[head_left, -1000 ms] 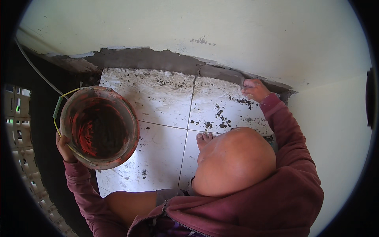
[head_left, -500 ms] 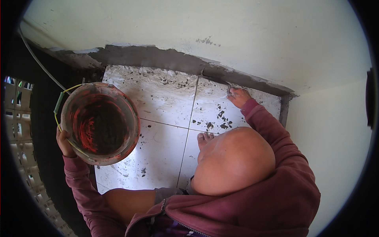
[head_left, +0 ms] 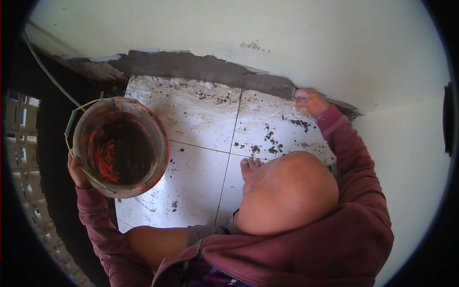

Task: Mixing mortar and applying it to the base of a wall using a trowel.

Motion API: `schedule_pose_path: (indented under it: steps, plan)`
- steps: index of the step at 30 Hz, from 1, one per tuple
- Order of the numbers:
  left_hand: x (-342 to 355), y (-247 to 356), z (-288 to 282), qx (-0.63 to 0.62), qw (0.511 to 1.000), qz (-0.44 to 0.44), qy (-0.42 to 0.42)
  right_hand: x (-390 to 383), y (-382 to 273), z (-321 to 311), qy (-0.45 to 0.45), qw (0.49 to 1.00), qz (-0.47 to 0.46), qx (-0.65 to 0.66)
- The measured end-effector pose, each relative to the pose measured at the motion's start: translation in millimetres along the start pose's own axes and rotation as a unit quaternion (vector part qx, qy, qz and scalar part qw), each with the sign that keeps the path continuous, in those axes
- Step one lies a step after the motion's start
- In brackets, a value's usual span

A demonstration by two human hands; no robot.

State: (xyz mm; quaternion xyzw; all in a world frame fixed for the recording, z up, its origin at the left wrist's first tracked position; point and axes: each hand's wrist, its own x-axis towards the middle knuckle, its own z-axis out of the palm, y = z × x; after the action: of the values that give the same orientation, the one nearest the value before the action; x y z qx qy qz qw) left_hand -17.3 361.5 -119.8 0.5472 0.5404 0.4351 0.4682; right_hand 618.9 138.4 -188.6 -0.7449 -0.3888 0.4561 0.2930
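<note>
With its fingers wrapped over the rim, my left hand (head_left: 78,171) holds a worn plastic bucket (head_left: 122,148) on the left, streaked red and dark grey inside, with a yellow wire handle. My right hand (head_left: 308,103) is closed on a mud-coated trowel (head_left: 282,85), held against a band of grey mortar (head_left: 181,64) along the foot of the cream wall (head_left: 306,33). The trowel's blade is hard to tell apart from the mortar. Below the band, white floor tiles (head_left: 196,177) are smeared and strewn with dark crumbs.
A cream side wall (head_left: 406,177) closes in the right. On the left are a dark strip, a pale hose (head_left: 55,79) and perforated blockwork (head_left: 21,162). My bare knee (head_left: 289,191) and foot (head_left: 251,167) sit low in the middle, beside my right arm.
My right hand and the trowel moved down-left from the wall onto the tile's edge, then back up-right to the mortar band. The bucket and left hand shifted slightly upward in view.
</note>
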Motion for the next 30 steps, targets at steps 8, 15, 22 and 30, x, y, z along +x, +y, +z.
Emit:
schedule_pose_path:
  steps: [8,15,22,30]
  plan:
    - [-5,-3,-18,0.036,0.999,0.006,-0.017,-56,9,-48,0.024,0.994,-0.075,-0.079]
    - [-5,5,9,-0.015,1.000,-0.013,0.007,-18,43,45,0.041,0.949,-0.133,-0.284]
    - [-5,-2,-3,0.011,1.000,-0.005,-0.019,45,43,84,0.075,0.934,-0.066,-0.343]
    - [-4,-3,-10,0.012,1.000,-0.006,0.020,7,-8,43,0.058,0.967,-0.099,-0.227]
